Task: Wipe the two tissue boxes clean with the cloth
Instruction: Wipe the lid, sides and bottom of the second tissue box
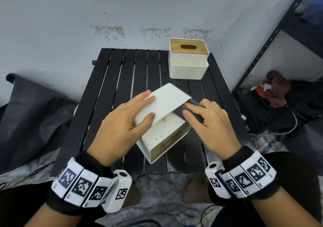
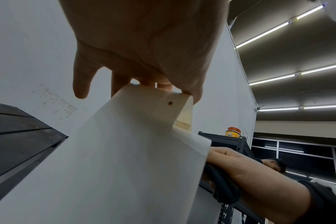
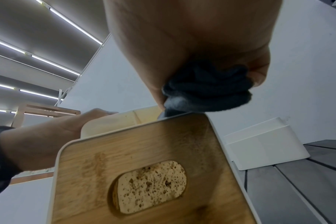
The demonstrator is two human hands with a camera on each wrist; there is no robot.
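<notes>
A white tissue box [image 1: 167, 100] with a wooden lid [image 3: 144, 151] lies tipped on its side in the middle of the black slatted table [image 1: 122, 72]. Orange-brown specks mark its side pocket and lid slot. My left hand [image 1: 143, 107] grips its upper white face, fingers over the top and thumb on the near edge. My right hand [image 1: 190, 108] holds a bunched dark grey cloth [image 1: 178, 110] and presses it into the box's right side, under the white panel. The cloth [image 3: 207, 92] fills my right palm. The second tissue box [image 1: 188, 58] stands upright at the table's back right.
A stained wall runs right behind the table. A black metal shelf [image 1: 272, 55] stands to the right with reddish-brown things [image 1: 276, 88] on its low level. A dark bag [image 1: 31, 114] lies on the floor to the left. Cables trail at the lower right.
</notes>
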